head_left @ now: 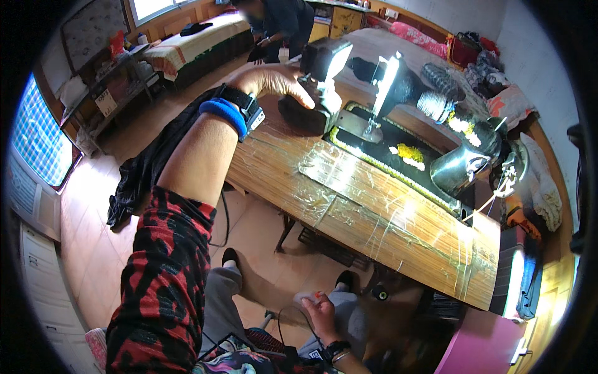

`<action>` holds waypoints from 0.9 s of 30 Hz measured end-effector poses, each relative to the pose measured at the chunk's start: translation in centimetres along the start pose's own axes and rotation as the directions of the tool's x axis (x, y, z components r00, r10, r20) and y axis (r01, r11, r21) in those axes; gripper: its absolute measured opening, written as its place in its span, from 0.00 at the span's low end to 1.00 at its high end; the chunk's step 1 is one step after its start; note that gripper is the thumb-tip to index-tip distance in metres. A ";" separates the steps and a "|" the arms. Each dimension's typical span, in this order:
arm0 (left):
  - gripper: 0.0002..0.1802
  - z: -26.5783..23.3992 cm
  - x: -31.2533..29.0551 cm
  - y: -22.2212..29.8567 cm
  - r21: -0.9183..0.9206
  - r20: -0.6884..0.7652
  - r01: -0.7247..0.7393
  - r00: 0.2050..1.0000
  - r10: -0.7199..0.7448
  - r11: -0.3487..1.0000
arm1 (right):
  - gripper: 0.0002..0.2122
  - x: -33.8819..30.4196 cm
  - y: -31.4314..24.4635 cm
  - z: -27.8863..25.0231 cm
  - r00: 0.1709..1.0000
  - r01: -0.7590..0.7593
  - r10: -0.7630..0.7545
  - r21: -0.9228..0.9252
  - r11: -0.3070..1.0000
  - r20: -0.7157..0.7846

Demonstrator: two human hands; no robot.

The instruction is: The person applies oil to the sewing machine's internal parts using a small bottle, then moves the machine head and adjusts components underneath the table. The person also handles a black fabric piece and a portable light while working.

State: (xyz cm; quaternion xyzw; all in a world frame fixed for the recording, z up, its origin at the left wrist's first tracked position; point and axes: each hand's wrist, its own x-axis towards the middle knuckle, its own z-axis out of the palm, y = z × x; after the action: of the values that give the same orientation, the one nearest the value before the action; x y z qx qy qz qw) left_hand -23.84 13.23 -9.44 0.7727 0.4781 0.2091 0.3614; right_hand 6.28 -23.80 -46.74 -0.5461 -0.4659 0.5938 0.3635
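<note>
Left hand on a dark object near the surface's left end

Nearest, the right hand (pixel 322 316) is partly curled above the thigh; whether it pinches anything cannot be told. A thin cable (pixel 281 321) runs beside it.

Past the near edge, the wood-grain surface (pixel 386 215) bears a scuffed clear film, probably slick. Near the right end and toward the far edge stands a black sewing machine (pixel 380 149), likely heavy and rigid.

By the left end, beside the machine's bed, sits the dark object (pixel 305 118). The left hand (pixel 274 81) lies against its upper part, thumb down; the fingertips are hidden, so how firmly it grasps is unclear. The object looks bulky and stiff, perhaps moderately heavy; its rounded lower body seems the surer hold, away from the bright panel (pixel 338 61), which may be fragile. Soft black cloth (pixel 152 153) hangs past the left end.

Farther off, another person (pixel 283 25) bends near a bed.
</note>
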 end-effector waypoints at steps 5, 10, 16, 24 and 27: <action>0.38 1.3 -0.4 -0.5 0.272 -0.103 -0.109 0.985 0.142 0.956 | 0.09 0.6 0.1 0.4 0.999 -0.013 0.009 0.125 0.992 0.033; 0.36 3.5 -4.2 -0.8 0.285 -0.263 -0.246 0.909 0.323 0.926 | 0.10 0.9 -0.1 0.6 0.999 -0.034 0.030 0.128 0.991 0.033; 0.16 2.5 -16.6 0.5 -0.068 -0.320 -0.297 0.911 0.261 0.953 | 0.09 0.3 -0.6 0.2 0.997 -0.076 0.074 0.098 0.992 0.021; 0.29 6.4 -41.8 -3.8 0.157 -0.317 0.411 0.882 -0.348 0.898 | 0.09 0.6 0.7 0.9 0.983 -0.182 0.179 0.164 0.969 0.033; 0.31 10.8 -43.0 -9.8 0.325 -0.289 0.354 0.920 -0.264 0.877 | 0.10 0.7 1.1 1.0 0.968 -0.250 0.251 0.156 0.956 0.018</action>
State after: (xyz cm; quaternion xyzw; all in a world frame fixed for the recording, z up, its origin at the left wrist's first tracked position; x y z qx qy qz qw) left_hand -41.96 -26.19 -23.00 0.7095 0.6661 0.1445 0.1787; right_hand 5.32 -23.63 -48.00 -0.5711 -0.3445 0.6692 0.3276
